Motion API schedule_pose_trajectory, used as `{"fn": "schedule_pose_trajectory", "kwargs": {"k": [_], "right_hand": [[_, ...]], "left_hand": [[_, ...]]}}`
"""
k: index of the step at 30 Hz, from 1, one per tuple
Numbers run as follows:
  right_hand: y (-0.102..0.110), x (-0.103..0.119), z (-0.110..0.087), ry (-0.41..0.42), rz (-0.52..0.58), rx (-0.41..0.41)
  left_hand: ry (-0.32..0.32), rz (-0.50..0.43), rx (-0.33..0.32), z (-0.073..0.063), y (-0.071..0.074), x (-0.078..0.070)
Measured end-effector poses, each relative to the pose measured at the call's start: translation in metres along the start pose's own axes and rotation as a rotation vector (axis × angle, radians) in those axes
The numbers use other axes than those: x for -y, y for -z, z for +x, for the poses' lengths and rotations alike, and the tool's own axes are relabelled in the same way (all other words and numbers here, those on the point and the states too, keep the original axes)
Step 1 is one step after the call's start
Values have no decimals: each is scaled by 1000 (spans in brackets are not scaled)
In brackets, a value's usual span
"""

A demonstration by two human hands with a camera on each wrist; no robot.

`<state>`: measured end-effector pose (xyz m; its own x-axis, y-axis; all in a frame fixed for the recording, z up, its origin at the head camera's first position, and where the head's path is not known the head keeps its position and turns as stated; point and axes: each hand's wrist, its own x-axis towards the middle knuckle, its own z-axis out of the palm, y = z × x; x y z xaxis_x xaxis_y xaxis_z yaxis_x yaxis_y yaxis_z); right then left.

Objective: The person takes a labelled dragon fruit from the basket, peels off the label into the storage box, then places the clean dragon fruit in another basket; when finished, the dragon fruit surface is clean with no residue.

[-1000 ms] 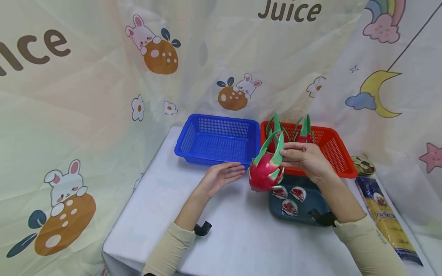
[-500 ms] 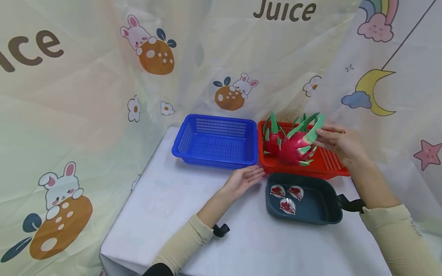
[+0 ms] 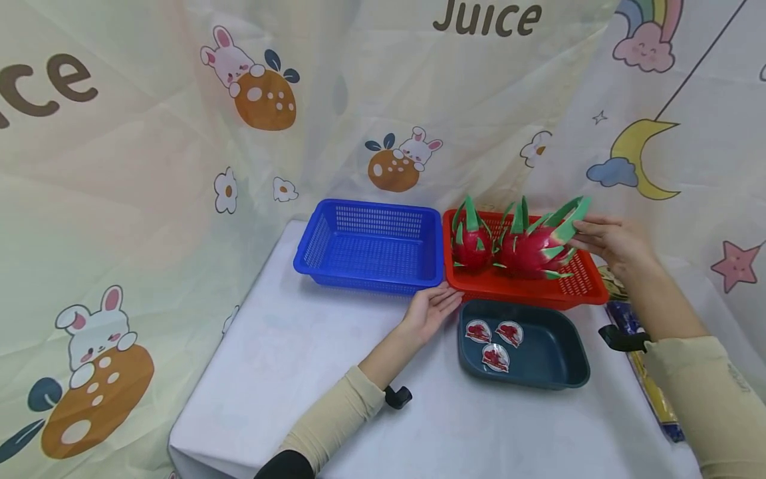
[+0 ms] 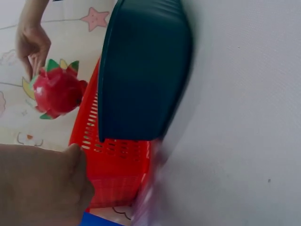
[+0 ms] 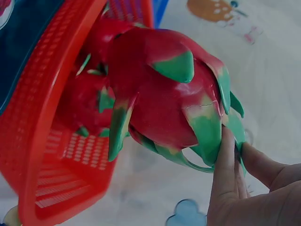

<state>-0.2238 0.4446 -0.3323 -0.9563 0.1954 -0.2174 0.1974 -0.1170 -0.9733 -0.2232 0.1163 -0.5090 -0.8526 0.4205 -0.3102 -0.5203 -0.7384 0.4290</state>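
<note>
My right hand [image 3: 619, 247] pinches a green leaf tip of a red dragon fruit [image 3: 543, 253] and holds it over the red basket [image 3: 520, 299]. In the right wrist view, thumb and fingers close on the leaves while the dragon fruit [image 5: 160, 89] hangs tilted above the basket. Other dragon fruits stand inside; the one at the left [image 3: 473, 247] shows well, and another is partly hidden behind the held one. With fingers extended, my left hand [image 3: 427, 313] is at the red basket's front left corner; in the left wrist view the hand [image 4: 42, 183] partly covers the basket.
A blue basket [image 3: 365, 281] stands left of the red one. In front of the red basket is a dark teal tray [image 3: 544, 352] with three round stickers [image 3: 495, 357]. A yellow and blue packet [image 3: 661, 406] lies at the right, partly behind the right arm.
My right hand has carried the dragon fruit rightward, from in front of the baskets to over the red basket. My left hand has moved right, up to the red basket's corner.
</note>
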Motion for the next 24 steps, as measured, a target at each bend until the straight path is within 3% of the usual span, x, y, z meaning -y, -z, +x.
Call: {"fn": "schedule_pose_trajectory", "kwargs": {"k": [10,24], "right_hand": [[20,-12,25,-69,-12,-48],[38,-44,46,-161,-59,-119]], "left_hand": [[18,-116,7,8,-1,2],[17,-137,3,9,1,5]]}}
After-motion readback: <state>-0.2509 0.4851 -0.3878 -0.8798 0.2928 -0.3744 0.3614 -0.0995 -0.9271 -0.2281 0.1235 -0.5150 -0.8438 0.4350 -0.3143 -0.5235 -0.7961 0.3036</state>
